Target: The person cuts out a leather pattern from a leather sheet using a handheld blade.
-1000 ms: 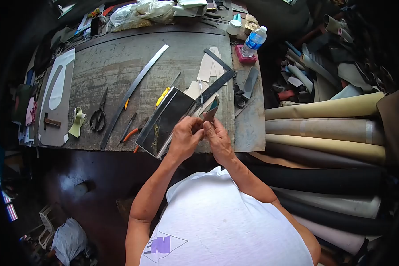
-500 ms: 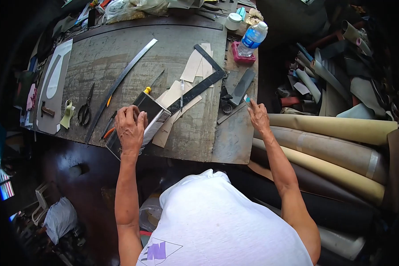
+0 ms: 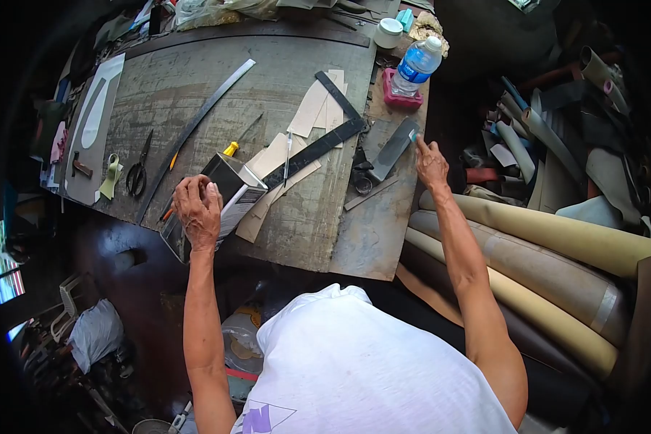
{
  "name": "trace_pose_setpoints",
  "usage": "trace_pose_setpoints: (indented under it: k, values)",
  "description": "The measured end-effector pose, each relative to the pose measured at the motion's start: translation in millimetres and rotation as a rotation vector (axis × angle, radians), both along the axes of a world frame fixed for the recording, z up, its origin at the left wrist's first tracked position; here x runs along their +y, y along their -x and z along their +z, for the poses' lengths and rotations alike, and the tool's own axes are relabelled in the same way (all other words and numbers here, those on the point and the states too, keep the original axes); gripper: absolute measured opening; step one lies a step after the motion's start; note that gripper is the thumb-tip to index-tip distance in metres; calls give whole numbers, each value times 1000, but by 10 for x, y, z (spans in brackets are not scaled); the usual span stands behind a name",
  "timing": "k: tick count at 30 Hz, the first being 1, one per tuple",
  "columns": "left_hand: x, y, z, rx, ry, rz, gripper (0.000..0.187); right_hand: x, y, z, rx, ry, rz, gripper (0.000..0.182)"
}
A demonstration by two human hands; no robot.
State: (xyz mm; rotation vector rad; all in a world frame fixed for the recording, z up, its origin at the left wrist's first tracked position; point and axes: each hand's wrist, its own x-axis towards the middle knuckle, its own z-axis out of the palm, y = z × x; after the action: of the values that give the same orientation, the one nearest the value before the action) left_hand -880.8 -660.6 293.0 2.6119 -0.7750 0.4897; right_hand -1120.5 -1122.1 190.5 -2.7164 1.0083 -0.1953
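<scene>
Near the desk's (image 3: pixel 282 79) left edge lies a grey board with a white pattern piece (image 3: pixel 111 72) on it, and a hammer (image 3: pixel 82 166) rests toward the board's near end. Just right of the board come a pale green strip (image 3: pixel 111 177), standing in a loop, and black scissors (image 3: pixel 137 177) with the points toward the far edge. A long metal strip (image 3: pixel 213 103) runs slantwise from the near edge toward the far one.

At the near edge, left of the middle, a dark box-shaped tin (image 3: pixel 228 173) sits askew, one corner reaching past the edge. The left hand (image 3: pixel 197 210) lies over its left part, fingers bent and close together — I cannot tell whether they grip it. A yellow-handled tool (image 3: pixel 231 149) shows behind the tin.

Right of it, cream card pieces (image 3: pixel 311 108) overlap beneath a black L-square (image 3: pixel 333 139), with a pen (image 3: pixel 288 155) across them. By the right edge lies a dark grey slab (image 3: pixel 392 153); above its far end the right hand (image 3: pixel 432 165) pinches a small blue-tipped piece (image 3: pixel 413 135). Nearer the far right corner, a water bottle (image 3: pixel 419 65) stands in a pink tray (image 3: pixel 401 101).
</scene>
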Motion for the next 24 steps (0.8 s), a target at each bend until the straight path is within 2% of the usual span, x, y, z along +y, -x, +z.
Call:
trace_pose_setpoints:
  k: [3, 6, 9, 12, 15, 18, 21, 24]
  values:
    - [-17, -54, 9, 29, -4, 12, 23, 537, 261, -192, -21, -118, 175, 42]
    - [-24, -54, 31, 61, -13, 22, 23, 418, 201, -128, 33, -67, 164, 43]
    - [-13, -43, 12, 54, -25, 14, 24, -252, -89, -54, 61, 46, 46, 45]
    - [5, -21, -8, 40, -23, 11, 26, -161, 12, -61, 36, 14, 68, 45]
    - [-5, -17, -16, 3, -14, 21, 25, 467, 297, -168, -39, -115, 215, 43]
    - [-5, 4, -28, 20, -8, 21, 28, 193, 131, -52, 43, -60, 162, 41]
    - [18, 15, -31, 38, -19, 23, 29, -352, -133, -92, 13, 43, 77, 39]
    - [-23, -24, -47, 0, -14, 24, 32, 94, 144, -129, -42, -50, 146, 39]
